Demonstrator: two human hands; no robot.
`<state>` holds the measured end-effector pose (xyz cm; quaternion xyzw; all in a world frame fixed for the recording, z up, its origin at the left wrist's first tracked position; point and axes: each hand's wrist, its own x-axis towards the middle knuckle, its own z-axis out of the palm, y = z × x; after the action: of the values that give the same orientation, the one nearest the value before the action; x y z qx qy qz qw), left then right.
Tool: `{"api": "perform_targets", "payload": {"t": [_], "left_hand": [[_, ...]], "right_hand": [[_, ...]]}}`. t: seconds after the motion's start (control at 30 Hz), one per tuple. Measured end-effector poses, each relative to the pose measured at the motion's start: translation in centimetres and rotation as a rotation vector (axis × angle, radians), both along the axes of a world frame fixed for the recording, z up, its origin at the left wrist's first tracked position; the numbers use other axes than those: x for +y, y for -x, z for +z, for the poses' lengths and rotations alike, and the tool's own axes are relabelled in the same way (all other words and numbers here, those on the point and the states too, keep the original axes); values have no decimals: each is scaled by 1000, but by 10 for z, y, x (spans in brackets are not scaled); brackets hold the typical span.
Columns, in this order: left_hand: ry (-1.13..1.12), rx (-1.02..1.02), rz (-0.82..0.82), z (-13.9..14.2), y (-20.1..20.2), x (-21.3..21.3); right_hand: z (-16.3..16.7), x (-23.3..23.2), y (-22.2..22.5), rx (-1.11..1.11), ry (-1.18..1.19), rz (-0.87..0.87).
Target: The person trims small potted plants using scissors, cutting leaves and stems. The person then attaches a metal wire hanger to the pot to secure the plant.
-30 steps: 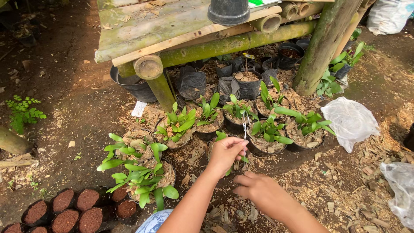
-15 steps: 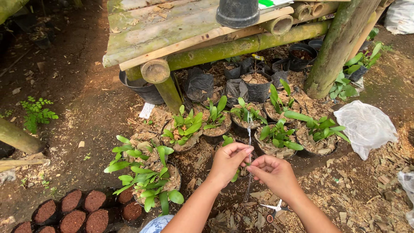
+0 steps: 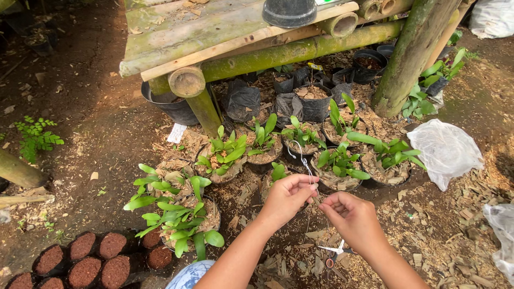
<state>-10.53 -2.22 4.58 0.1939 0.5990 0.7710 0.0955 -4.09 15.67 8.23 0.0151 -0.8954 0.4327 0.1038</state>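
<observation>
My left hand (image 3: 286, 198) and my right hand (image 3: 350, 217) meet low in the middle of the view, both pinching a thin metal wire (image 3: 302, 158) with a loop at its top. The wire rises above the fingers in front of small potted green plants (image 3: 302, 134). A pair of small scissors (image 3: 336, 251) lies on the mulch just below my right hand. My forearms reach in from the bottom edge.
A mossy bamboo and plank bench (image 3: 225, 37) spans the top, with black pots and bags (image 3: 313, 101) beneath it. Leafy seedlings (image 3: 176, 208) sit left. Round coir-filled pots (image 3: 80, 257) fill the bottom left. White plastic bags (image 3: 447, 150) lie right.
My right hand has come up from the ground to join the left at the wire. The scissors now lie on the mulch. The view has shifted slightly.
</observation>
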Motion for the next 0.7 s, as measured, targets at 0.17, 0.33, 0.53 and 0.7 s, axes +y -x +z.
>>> {"api": "perform_targets", "payload": {"t": [0.17,0.33,0.53,0.7], "left_hand": [[25,22,-38,2,-5,7],[77,56,-99,6,-12,11],[10,43,-162,10,-17,13],[6,34,-154,16,-21,16]], "right_hand": [[10,8,-15,34,-75,-13],[13,20,-26,-91,-3,-41],[11,28,-34,-66,77,-7],[7,30,-35,-150,154,7]]}}
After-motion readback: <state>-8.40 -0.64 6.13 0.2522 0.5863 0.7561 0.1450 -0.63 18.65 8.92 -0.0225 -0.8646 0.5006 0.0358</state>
